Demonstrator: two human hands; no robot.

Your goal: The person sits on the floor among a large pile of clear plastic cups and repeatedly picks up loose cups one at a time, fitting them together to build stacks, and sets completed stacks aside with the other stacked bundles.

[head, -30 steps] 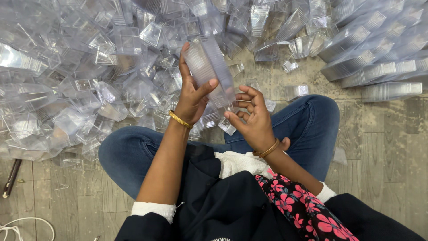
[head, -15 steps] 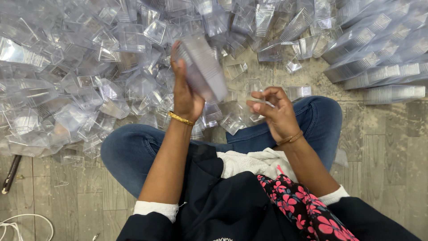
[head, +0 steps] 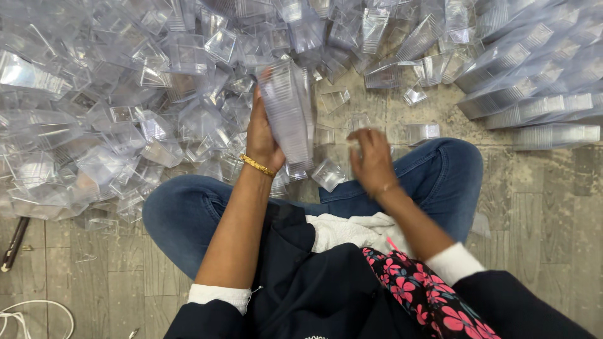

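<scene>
Your left hand (head: 262, 135) is clamped round the nested stack of clear plastic cups (head: 287, 113), light, slick, thin-walled, so hold mid-stack; your right hand (head: 372, 160) hovers blurred, grip unclear.

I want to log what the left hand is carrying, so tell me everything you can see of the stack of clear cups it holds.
The stack of clear cups is a tight nest of see-through, plastic-looking, square-sided containers that reads as one long ribbed column. It is held nearly upright, tilted slightly, above the floor in front of the crossed legs. The left hand grips its left side, with a fingertip showing near the top. The right hand, blurred, is apart from it. Loose cups lie just below its lower end.
</scene>
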